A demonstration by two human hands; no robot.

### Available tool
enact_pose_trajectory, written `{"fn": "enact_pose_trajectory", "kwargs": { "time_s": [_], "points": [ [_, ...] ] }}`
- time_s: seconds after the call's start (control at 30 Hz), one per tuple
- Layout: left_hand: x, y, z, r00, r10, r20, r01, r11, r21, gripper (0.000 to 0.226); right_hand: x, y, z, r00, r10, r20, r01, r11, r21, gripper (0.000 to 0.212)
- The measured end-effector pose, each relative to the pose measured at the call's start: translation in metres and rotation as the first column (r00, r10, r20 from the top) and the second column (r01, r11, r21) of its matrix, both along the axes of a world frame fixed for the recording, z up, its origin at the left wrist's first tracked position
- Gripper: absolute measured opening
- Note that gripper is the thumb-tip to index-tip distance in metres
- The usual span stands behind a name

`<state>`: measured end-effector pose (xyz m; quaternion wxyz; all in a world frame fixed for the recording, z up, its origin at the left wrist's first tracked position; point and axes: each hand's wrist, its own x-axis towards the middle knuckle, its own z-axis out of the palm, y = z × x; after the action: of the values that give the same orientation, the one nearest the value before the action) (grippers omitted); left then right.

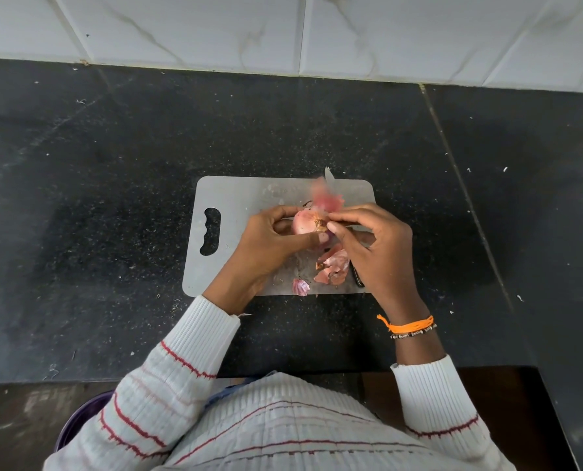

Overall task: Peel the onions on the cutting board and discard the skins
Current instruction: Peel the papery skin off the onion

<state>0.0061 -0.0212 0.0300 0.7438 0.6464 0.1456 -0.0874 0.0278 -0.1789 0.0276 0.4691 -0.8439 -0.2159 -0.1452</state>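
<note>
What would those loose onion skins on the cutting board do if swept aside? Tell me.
The onion skins look thin and curled, so they are probably very light and would likely scatter or flutter rather than slide together. Their ragged edges suggest they are brittle and may crumble. The grey cutting board looks smooth, so little would hold them.
</note>
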Motion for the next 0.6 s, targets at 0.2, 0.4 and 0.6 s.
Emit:
{"fn": "enact_pose_trajectory", "kwargs": {
  "time_s": [0.2, 0.4, 0.6],
  "points": [
    [0.000, -0.001, 0.002, 1.000, 0.015, -0.006, -0.015, 0.999, 0.044, 0.046, 0.002, -0.001, -0.002, 0.999, 0.029, 0.044, -0.027, 0.998, -0.051, 0.008],
    [-0.002, -0.001, 0.001, 1.000, 0.003, -0.021, -0.003, 0.999, 0.042, 0.043, 0.004, 0.000, -0.009, 0.996, 0.026, 0.085, -0.020, 0.997, -0.074, 0.003],
    [-0.002, -0.004, -0.001, 0.999, -0.015, -0.044, 0.015, 1.000, 0.014, 0.038, 0.004, -0.004, -0.013, 0.995, -0.041, -0.088, 0.049, 0.995, 0.092, 0.009]
  ]
}}
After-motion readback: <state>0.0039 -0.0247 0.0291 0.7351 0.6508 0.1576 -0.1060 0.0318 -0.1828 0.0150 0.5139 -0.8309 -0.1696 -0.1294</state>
